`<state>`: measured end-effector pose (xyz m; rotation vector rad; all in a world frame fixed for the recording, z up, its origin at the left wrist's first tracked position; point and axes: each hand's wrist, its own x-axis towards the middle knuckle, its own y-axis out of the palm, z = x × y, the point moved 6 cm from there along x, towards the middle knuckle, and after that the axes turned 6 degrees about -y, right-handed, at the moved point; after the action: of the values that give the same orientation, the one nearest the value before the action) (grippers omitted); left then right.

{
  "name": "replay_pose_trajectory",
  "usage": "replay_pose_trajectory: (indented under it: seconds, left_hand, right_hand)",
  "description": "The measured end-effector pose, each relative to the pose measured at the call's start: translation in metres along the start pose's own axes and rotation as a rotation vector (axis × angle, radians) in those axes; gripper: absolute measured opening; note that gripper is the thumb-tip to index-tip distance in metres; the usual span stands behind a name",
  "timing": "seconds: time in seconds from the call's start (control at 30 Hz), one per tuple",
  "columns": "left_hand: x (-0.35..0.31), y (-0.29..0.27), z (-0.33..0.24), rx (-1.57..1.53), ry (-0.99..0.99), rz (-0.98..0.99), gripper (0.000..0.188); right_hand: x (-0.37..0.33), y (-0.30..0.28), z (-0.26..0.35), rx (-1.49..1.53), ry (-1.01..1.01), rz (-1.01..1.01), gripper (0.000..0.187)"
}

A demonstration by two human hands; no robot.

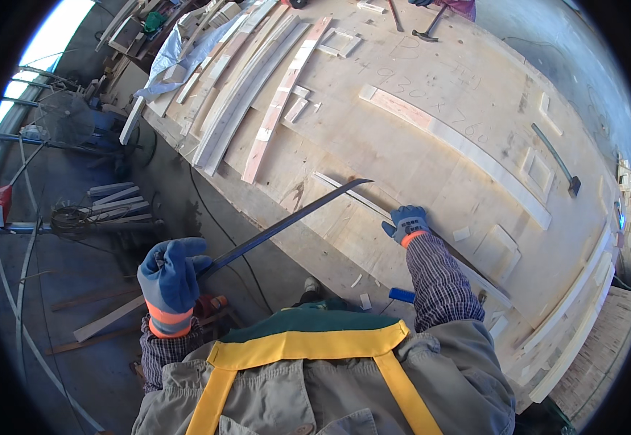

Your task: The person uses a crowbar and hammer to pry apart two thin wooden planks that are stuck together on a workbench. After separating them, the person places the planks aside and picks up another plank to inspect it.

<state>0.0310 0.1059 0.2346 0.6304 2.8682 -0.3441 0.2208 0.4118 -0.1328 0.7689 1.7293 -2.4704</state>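
Note:
A long dark pry bar [279,230] slants up to the right from my left hand [172,279]. That hand, in a blue and grey glove with an orange cuff, is closed round its lower end. The bar's flattened, bent tip lies over the plywood panel [344,156], by the far end of a thin wooden strip [468,272]. My right hand [407,223], gloved alike, is closed over this strip's middle, against the panel; the glove hides some of the grip. A blue block-like object [402,295] lies near my right forearm at the panel's near edge.
A curved wooden batten [460,143] crosses the panel. Several long strips [246,94] lie at its far left. Hammers lie at the right [558,159] and far edge [429,29], where another person's hand [423,3] shows. A cable [221,225] trails on the floor.

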Motion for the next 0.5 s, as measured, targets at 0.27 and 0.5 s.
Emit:
replay_pose_trajectory:
  seconds: [0.27,0.5]
  left_hand:
    - [0.008,0.005,0.012,0.256,-0.057,-0.125,0.021]
    - [0.015,0.013,0.021,0.168,-0.022,-0.118,0.020]
  right_hand:
    - [-0.003,-0.006,0.000,0.034,0.019,0.083,0.042]
    - [-0.001,-0.002,-0.001,0.033,-0.009,0.020,0.042]
